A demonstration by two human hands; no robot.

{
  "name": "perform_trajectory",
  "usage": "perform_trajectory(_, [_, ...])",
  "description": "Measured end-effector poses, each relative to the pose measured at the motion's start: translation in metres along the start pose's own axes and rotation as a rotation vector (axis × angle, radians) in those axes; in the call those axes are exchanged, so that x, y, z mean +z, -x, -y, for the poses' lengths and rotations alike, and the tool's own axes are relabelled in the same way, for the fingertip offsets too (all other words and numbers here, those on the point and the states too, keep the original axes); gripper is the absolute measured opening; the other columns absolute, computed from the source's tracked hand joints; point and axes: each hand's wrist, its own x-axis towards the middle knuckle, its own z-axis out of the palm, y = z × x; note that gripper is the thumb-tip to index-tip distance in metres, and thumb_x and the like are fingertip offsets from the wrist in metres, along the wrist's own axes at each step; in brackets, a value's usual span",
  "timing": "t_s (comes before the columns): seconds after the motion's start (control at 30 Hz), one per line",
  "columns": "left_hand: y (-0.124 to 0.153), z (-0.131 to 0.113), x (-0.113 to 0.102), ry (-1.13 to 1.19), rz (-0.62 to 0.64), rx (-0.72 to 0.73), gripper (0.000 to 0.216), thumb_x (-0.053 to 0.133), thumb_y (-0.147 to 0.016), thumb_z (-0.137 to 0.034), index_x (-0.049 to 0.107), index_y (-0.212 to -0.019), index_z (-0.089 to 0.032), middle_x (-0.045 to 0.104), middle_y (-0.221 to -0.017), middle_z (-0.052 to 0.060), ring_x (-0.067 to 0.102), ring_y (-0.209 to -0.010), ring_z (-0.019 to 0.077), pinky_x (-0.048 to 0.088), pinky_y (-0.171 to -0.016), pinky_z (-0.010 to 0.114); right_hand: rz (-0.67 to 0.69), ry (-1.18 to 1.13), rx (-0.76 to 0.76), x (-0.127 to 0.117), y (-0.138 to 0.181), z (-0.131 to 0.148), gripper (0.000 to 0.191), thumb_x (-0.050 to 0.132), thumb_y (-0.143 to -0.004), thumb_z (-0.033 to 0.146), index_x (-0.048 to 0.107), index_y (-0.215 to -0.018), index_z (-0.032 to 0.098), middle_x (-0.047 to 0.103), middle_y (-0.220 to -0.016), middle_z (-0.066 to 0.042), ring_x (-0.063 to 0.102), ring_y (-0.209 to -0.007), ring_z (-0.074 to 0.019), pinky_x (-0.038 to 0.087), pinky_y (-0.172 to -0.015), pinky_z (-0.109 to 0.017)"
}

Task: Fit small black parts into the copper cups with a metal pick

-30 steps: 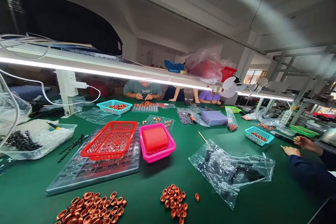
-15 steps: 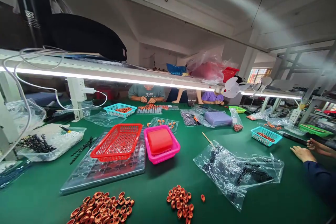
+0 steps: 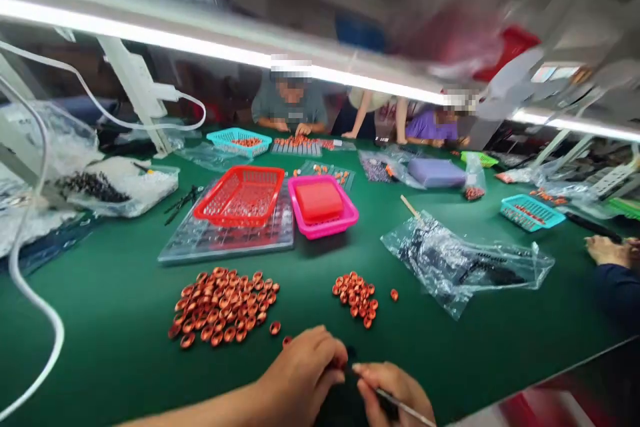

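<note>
My left hand (image 3: 303, 373) rests at the near edge of the green table (image 3: 100, 293), fingers curled around something small I cannot make out. My right hand (image 3: 395, 393) is just beside it, pinching a thin metal tool (image 3: 407, 408) that points to the lower right. A large heap of copper coils (image 3: 223, 307) lies just beyond my left hand. A smaller heap of copper coils (image 3: 357, 293) sits beyond my right hand, with one stray coil (image 3: 395, 294) next to it.
A red basket (image 3: 240, 195) sits on a clear tray (image 3: 225, 240) beside a pink basket (image 3: 323, 205). A clear bag of black parts (image 3: 465, 260) lies right. Other people work across the table; a co-worker's hand (image 3: 607, 250) rests at the right edge. A white cable (image 3: 35, 307) loops left.
The view has tipped down sharply. Both my hands, unseen before, have come into view at the bottom edge, and the coil heaps now lie mid-frame.
</note>
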Motion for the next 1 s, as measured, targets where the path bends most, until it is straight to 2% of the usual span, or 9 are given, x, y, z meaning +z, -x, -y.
perform_trajectory(0.03, [0.001,-0.004,-0.003,0.026,0.005,0.006,0.010,0.053,-0.082,-0.009,0.056,-0.086,-0.017,0.062,-0.084,0.003,0.054,-0.079,0.0163,0.042,-0.070,0.025,0.057,-0.034,0.035,0.000,0.007,-0.001,0.010,0.054,-0.092,0.021,0.060,-0.100,0.022,0.070,-0.087,0.000,0.068,-0.074,-0.0131,0.057,-0.066,-0.024])
perform_trajectory(0.17, [-0.002,-0.010,-0.014,0.070,0.042,0.018,0.006,0.051,-0.089,-0.014,0.056,-0.091,-0.016,0.062,-0.085,0.004,0.052,-0.079,0.0168,0.042,-0.072,0.028,0.204,-0.143,0.209,-0.007,0.020,0.000,0.019,0.059,-0.087,0.012,0.056,-0.103,0.021,0.071,-0.097,-0.003,0.069,-0.086,-0.0158,0.057,-0.077,-0.029])
perform_trajectory(0.27, [-0.003,-0.009,-0.016,0.079,0.074,0.015,0.007,0.049,-0.092,-0.017,0.056,-0.094,-0.016,0.063,-0.085,0.004,0.053,-0.078,0.0165,0.043,-0.072,0.029,0.233,-0.215,0.275,-0.010,0.019,0.001,0.023,0.059,-0.086,0.009,0.057,-0.105,0.022,0.071,-0.101,-0.004,0.069,-0.089,-0.0167,0.057,-0.077,-0.030])
perform_trajectory(0.57, [-0.004,-0.008,-0.018,0.163,0.082,-0.003,0.006,0.050,-0.093,-0.017,0.055,-0.096,-0.016,0.065,-0.087,0.004,0.053,-0.078,0.0164,0.043,-0.072,0.029,0.227,-0.282,0.306,-0.014,0.014,0.009,0.040,0.060,-0.080,-0.004,0.056,-0.112,0.018,0.069,-0.104,-0.007,0.067,-0.091,-0.0171,0.056,-0.073,-0.030])
perform_trajectory(1.0, [-0.005,-0.008,-0.019,0.203,0.093,-0.030,0.008,0.051,-0.092,-0.018,0.056,-0.097,-0.016,0.065,-0.084,0.004,0.052,-0.076,0.0158,0.043,-0.072,0.029,0.232,-0.257,0.291,-0.016,0.011,0.008,0.036,0.060,-0.080,-0.002,0.059,-0.110,0.018,0.069,-0.104,-0.008,0.068,-0.089,-0.0186,0.056,-0.071,-0.032])
